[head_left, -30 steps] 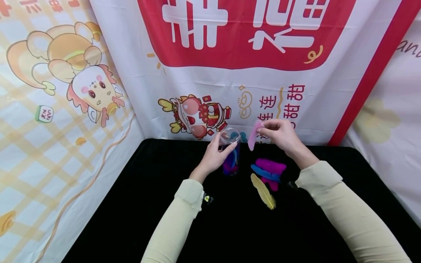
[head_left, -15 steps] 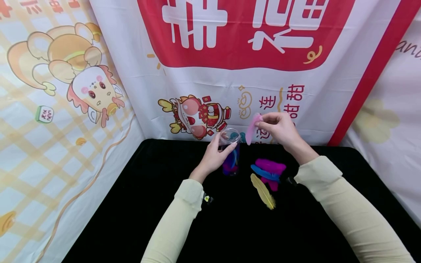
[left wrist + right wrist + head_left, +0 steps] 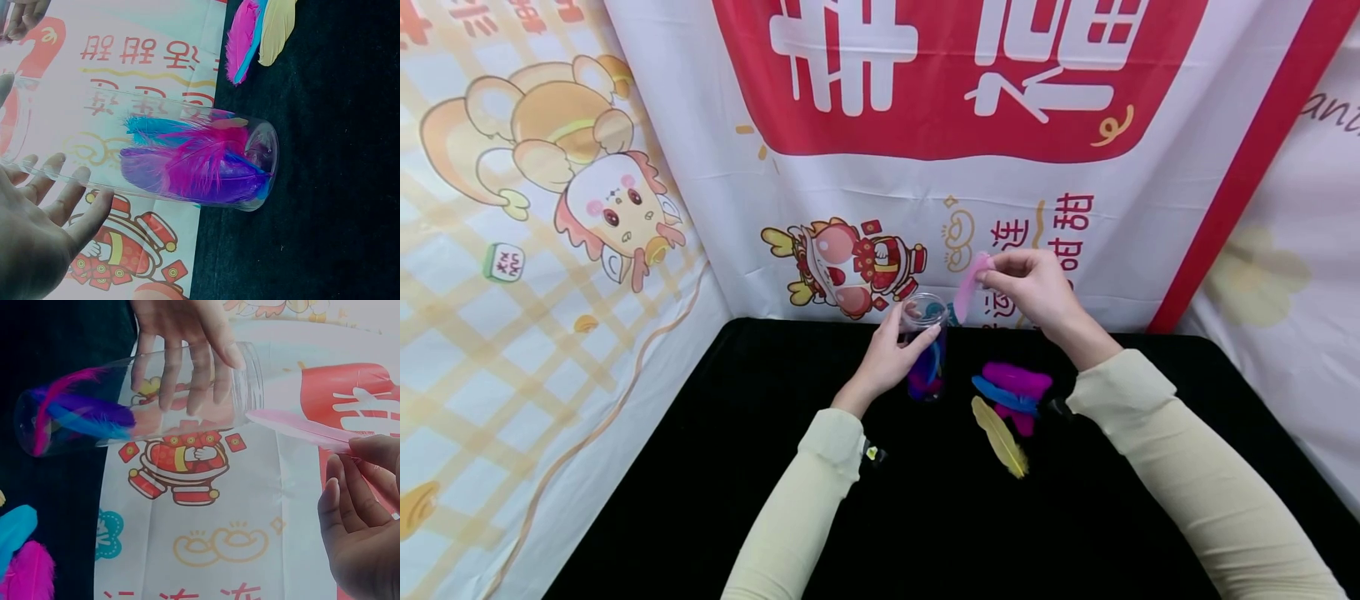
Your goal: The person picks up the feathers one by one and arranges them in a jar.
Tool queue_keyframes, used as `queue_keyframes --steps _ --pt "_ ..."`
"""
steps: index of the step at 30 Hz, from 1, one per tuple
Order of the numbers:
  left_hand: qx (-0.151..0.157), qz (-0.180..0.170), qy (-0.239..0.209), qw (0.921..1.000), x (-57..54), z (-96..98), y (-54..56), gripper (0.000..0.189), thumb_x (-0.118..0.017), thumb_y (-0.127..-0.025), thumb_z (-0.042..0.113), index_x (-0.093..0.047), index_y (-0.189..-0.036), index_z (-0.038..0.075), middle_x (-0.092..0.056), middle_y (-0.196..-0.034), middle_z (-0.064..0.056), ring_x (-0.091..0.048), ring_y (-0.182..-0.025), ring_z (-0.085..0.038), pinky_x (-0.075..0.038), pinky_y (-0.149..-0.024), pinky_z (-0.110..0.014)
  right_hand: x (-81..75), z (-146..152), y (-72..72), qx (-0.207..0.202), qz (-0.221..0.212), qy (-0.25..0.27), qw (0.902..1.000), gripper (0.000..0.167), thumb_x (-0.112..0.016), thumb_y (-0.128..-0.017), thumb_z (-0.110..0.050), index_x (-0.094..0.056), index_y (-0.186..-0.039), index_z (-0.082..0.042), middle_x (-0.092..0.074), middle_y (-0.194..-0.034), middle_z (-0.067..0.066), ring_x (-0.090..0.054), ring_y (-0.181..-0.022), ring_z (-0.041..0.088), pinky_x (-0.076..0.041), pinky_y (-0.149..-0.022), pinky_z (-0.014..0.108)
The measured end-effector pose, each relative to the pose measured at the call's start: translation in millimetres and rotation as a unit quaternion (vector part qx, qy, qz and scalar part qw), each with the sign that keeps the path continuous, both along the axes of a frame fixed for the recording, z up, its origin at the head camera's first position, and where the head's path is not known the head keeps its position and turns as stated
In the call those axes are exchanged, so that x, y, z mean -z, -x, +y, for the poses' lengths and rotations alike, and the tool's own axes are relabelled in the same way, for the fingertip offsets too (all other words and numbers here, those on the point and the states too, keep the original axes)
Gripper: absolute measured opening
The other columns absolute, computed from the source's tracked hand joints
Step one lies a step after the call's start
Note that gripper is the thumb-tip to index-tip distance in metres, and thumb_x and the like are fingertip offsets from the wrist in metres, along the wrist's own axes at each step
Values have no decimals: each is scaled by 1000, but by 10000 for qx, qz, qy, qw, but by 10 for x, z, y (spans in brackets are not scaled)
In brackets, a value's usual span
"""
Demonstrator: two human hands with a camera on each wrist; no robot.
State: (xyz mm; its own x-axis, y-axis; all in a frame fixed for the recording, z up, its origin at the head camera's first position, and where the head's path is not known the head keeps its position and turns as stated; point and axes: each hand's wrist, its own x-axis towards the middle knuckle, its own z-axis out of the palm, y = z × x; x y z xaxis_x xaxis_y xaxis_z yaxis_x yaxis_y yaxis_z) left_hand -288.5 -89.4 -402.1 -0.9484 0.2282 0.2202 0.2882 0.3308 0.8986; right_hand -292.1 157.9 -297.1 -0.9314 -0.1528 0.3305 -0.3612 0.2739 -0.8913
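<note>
A clear plastic jar (image 3: 925, 312) stands upright near the table's back edge, its mouth uncovered. My left hand (image 3: 891, 348) grips it around the upper part, thumb on the near side. Inside lie several feathers, among them a purple feather (image 3: 150, 172), a magenta one and a blue one, low near the bottom. My right hand (image 3: 1036, 287) pinches a pale pink feather (image 3: 967, 292) between thumb and fingertips, up and to the right of the jar. In the right wrist view the feather's tip overlaps the jar's rim (image 3: 255, 387).
Right of the jar, a loose pile on the black table (image 3: 880, 533) has magenta feathers (image 3: 1018, 377), a blue feather (image 3: 1003, 395) and a yellow feather (image 3: 1000, 436). A printed white and red cloth (image 3: 850, 192) hangs right behind the table's back edge, with patterned cloths at both sides.
My right hand has risen and shifted slightly left with the pink feather, bringing it closer to the jar's mouth. The left hand and jar have stayed in place.
</note>
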Motion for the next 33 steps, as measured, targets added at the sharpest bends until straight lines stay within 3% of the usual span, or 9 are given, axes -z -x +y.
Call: queue_keyframes --steps 16,23,29,33 --pt "68 -12 -39 10000 12 -5 20 82 -63 -96 59 -32 -158 17 -44 -154 -12 -49 -137 -24 -45 -109 -52 -65 -185 2 -117 564 406 9975 21 -77 -94 -15 -77 -105 3 -76 -91 0 -69 -85 13 -56 -73 23" --pt "57 -24 -39 10000 5 0 11 78 -63 -95 62 -35 -156 23 -47 -150 -4 -51 -135 -20 -47 -108 -50 -47 -249 11 -232 729 529 9957 22 -76 -94 -15 -77 -105 4 -76 -91 2 -69 -83 13 -56 -73 24" --pt "61 -110 -24 9999 6 -2 18 76 -62 -96 61 -34 -156 24 -46 -151 -5 -50 -136 -21 -45 -109 -51 -17 -272 22 -249 719 202 9969 21 -76 -95 -17 -77 -104 2 -74 -88 2 -63 -75 13 -49 -59 24" --pt "50 -168 -50 9998 2 -5 14 78 -63 -95 62 -34 -157 24 -47 -151 -4 -50 -136 -22 -45 -109 -53 8 -283 10 -257 553 -85 9981 20 -76 -95 -16 -77 -105 1 -75 -90 7 -64 -76 13 -50 -61 24"
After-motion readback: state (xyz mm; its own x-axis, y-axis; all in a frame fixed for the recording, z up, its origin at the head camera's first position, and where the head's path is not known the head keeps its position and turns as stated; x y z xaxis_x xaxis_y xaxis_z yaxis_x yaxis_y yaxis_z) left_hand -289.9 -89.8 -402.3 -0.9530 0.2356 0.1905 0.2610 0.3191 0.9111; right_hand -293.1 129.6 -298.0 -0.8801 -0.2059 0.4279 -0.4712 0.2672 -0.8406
